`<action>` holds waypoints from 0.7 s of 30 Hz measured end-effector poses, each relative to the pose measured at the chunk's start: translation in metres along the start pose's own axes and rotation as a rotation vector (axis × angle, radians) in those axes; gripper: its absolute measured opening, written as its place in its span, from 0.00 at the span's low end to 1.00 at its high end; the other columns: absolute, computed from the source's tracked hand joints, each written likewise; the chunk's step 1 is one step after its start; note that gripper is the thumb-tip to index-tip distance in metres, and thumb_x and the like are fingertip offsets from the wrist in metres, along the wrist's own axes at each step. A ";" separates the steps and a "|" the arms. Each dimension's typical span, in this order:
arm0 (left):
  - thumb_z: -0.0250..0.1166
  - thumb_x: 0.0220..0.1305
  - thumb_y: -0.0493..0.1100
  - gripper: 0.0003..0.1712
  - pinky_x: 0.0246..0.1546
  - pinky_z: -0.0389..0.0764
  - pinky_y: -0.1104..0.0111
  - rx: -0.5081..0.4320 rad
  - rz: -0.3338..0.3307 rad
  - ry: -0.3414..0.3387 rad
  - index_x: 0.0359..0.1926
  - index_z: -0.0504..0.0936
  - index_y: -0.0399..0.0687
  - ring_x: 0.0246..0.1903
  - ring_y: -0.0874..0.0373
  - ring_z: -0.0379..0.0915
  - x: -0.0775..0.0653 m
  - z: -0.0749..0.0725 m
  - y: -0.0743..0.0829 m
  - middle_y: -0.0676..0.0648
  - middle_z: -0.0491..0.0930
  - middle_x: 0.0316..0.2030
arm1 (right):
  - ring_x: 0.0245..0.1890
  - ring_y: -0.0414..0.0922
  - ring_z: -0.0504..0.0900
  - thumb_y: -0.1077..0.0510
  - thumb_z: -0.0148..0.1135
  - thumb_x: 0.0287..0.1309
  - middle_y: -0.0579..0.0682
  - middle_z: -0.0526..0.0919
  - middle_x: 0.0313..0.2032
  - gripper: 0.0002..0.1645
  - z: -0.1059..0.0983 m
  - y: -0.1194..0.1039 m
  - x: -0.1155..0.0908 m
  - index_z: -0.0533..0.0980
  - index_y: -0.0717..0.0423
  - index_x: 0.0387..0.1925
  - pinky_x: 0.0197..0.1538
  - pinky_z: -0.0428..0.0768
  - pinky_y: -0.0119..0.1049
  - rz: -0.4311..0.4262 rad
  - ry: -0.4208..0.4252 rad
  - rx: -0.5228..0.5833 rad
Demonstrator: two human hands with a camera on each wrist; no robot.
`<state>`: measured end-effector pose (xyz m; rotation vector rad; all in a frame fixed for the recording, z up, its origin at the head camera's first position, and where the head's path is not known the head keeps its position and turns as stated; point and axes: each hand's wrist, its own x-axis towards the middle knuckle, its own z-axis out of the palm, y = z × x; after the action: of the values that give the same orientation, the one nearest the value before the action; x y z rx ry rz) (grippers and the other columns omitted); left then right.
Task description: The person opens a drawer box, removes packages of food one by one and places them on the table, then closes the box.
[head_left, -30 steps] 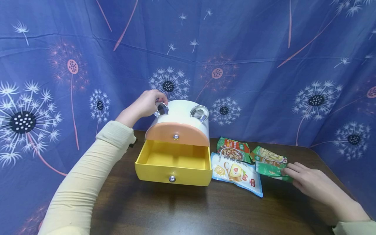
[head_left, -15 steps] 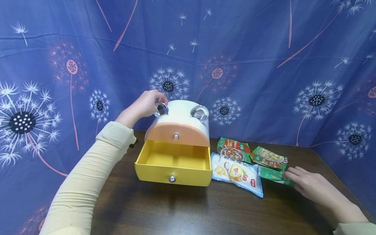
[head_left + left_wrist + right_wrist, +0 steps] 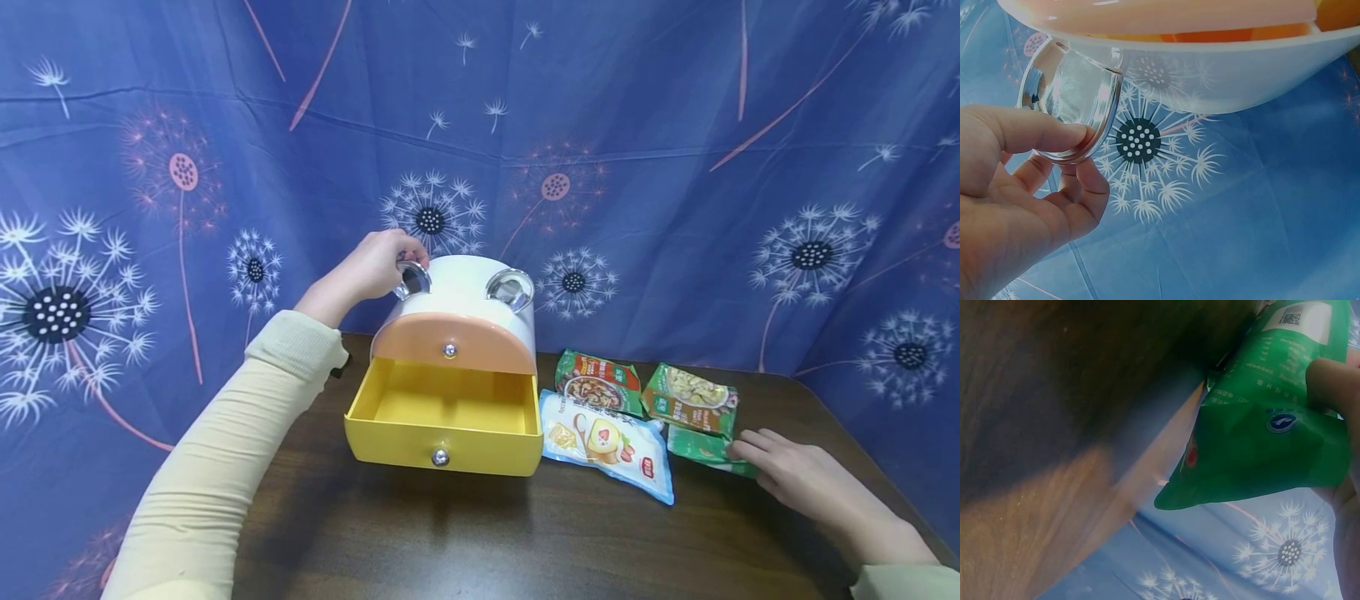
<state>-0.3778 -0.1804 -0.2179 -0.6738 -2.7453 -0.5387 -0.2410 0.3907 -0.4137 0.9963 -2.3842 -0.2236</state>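
Observation:
My left hand [image 3: 375, 265] pinches the left silver, mirror-like ear [image 3: 1079, 87] on top of a small white drawer box [image 3: 463, 279]. Thumb and fingers meet at the ear's rim in the left wrist view. The box's rounded orange drawer [image 3: 412, 335] is closed. Below it, the yellow drawer [image 3: 390, 446] is pulled out, with nothing inside. At the right, my right hand [image 3: 813, 483] grips the end of a green food pouch [image 3: 1260, 450], its printed back and QR code showing in the right wrist view. Part of my right hand is out of that view.
A red-and-green pouch [image 3: 600, 385], a brown-and-green pouch [image 3: 686, 404] and a white-and-blue pouch [image 3: 592, 442] lie on the dark wooden table [image 3: 480, 542] right of the box. Behind hangs a blue dandelion-print cloth [image 3: 637, 100].
My right hand has drawn the green pouch slightly right and toward me, uncovering more of the brown-and-green pouch. My left hand and the box have stayed put.

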 end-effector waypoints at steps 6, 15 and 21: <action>0.52 0.46 0.21 0.25 0.46 0.70 0.59 0.002 -0.007 0.000 0.37 0.82 0.50 0.41 0.51 0.68 0.000 0.000 0.000 0.45 0.75 0.37 | 0.31 0.44 0.78 0.55 0.42 0.53 0.44 0.79 0.34 0.17 0.006 0.005 -0.003 0.77 0.44 0.38 0.16 0.66 0.33 -0.013 0.026 0.010; 0.51 0.46 0.21 0.26 0.46 0.70 0.59 -0.003 -0.010 -0.008 0.38 0.82 0.50 0.41 0.51 0.68 -0.001 0.001 0.000 0.44 0.75 0.37 | 0.29 0.41 0.76 0.67 0.69 0.18 0.41 0.77 0.33 0.33 0.015 0.002 -0.008 0.75 0.38 0.34 0.15 0.62 0.31 0.034 -0.028 -0.015; 0.50 0.46 0.20 0.26 0.46 0.70 0.59 -0.009 -0.015 -0.003 0.38 0.82 0.50 0.41 0.51 0.68 -0.001 0.000 0.001 0.45 0.75 0.38 | 0.29 0.41 0.76 0.67 0.69 0.16 0.40 0.77 0.32 0.33 0.017 0.003 -0.009 0.75 0.38 0.34 0.16 0.63 0.31 0.022 -0.027 -0.019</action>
<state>-0.3770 -0.1799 -0.2180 -0.6568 -2.7548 -0.5545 -0.2469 0.3983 -0.4306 0.9637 -2.4119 -0.2527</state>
